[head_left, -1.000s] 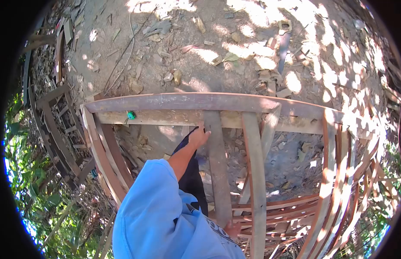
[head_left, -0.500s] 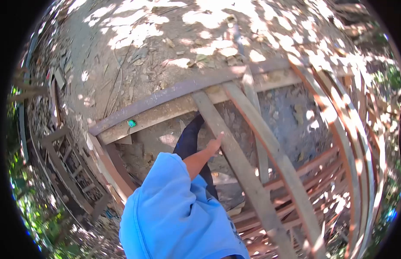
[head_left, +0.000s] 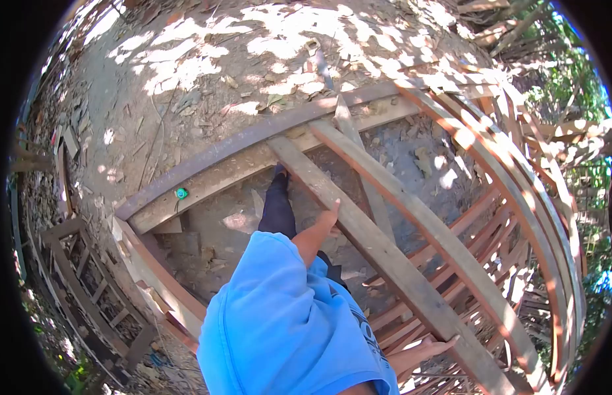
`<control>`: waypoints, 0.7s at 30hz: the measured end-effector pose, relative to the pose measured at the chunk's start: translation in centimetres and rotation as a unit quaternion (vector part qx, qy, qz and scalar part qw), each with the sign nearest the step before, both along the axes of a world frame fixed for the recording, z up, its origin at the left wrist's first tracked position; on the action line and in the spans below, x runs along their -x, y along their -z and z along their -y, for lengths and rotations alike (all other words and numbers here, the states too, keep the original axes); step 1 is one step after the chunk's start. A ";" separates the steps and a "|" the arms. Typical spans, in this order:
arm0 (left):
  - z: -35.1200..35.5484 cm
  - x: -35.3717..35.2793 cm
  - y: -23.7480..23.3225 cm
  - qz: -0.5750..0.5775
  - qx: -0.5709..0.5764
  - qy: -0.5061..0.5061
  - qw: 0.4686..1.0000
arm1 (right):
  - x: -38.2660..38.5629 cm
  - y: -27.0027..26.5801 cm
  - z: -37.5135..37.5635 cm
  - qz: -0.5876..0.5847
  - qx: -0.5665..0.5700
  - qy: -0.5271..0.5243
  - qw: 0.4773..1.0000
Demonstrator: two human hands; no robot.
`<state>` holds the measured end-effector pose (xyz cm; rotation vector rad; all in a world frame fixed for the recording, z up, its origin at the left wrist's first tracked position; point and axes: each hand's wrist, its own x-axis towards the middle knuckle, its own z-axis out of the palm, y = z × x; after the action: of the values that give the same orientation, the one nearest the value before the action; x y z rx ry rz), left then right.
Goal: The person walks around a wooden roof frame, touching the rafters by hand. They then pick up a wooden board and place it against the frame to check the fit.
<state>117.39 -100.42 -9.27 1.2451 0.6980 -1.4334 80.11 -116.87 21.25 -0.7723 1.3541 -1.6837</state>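
My left hand grips the near edge of a long wooden plank, its thumb resting on the upper face. Further down the same plank, my right hand holds the near edge, with part of the palm and fingers beneath it. The plank slants from the lower right, its far end lying on a pale timber of a wooden frame. A second plank runs beside it. One leg in dark trousers stands inside the frame, under my left arm.
A green tape measure sits on the frame's pale timber. Several reddish timbers curve along the right. A smaller slatted wooden frame lies at left. Dry leaves and wood scraps cover the dirt ground.
The view has swung so the frame appears further left. My right hand has come into sight on the plank's lower part. My left hand stays on the same plank.
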 end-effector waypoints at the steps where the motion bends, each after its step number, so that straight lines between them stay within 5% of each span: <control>1: -0.2 0.2 -0.1 0.004 0.005 -0.009 1.000 | -0.6 -0.3 -0.3 0.005 -0.005 0.001 1.000; 7: 0.1 1.7 1.9 0.019 0.016 -0.072 0.997 | 0.2 -0.8 -0.8 0.037 -0.028 0.008 0.999; 11: -1.3 1.2 -0.8 0.036 0.039 -0.072 0.996 | 0.4 -1.8 -1.9 0.043 -0.002 0.000 0.999; 21: -5.4 0.8 -7.1 -0.058 0.119 -0.015 0.991 | -1.7 -12.7 -7.8 0.038 0.089 -0.011 0.995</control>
<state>116.59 -95.03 -2.21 0.9692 0.6013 -1.5241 81.82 -109.02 33.93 -0.8115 1.1508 -1.8156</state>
